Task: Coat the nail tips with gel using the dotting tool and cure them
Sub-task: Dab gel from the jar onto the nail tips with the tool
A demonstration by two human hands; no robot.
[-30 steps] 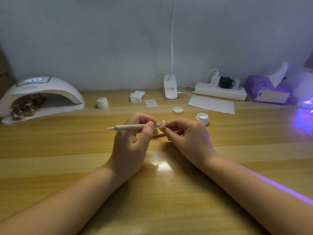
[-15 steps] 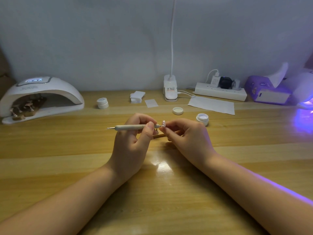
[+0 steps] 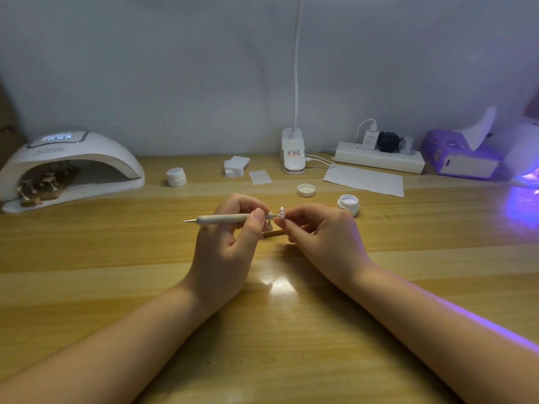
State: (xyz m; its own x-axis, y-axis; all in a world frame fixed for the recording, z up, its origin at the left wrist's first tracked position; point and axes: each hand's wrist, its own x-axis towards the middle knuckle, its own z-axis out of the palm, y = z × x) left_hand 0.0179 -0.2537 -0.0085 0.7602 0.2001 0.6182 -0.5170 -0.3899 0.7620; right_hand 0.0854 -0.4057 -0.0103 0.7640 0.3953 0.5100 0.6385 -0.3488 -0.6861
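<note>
At the centre of the frame, a small pale nail tip (image 3: 282, 212) stands on a thin wooden stick (image 3: 272, 233). The right hand (image 3: 323, 237) pinches this stick between curled fingers, so the tip is kept just above the wooden table (image 3: 116, 272). The slim beige dotting tool with metal ends (image 3: 224, 219) lies almost level, and its right end touches the nail tip. The left hand (image 3: 226, 246) grips the tool, the thumb pressed on the shaft from the front and the other fingers curled behind it.

Just right of the hands stands a small open white gel jar (image 3: 348, 203), and its round white lid (image 3: 306, 190) lies near it, a little more to the left. Further back are a white sheet of paper (image 3: 364, 180), a stack of white pads (image 3: 235, 166) and a closed small white jar (image 3: 176, 177). At the left edge sits the white arched curing lamp (image 3: 70, 167), with several nail holders inside. At the back wall there is a white clip lamp base (image 3: 292, 156) and a white power strip (image 3: 379, 160). A purple tissue box (image 3: 460, 158) is at the right, beside a violet glow (image 3: 522, 205) on the table.
</note>
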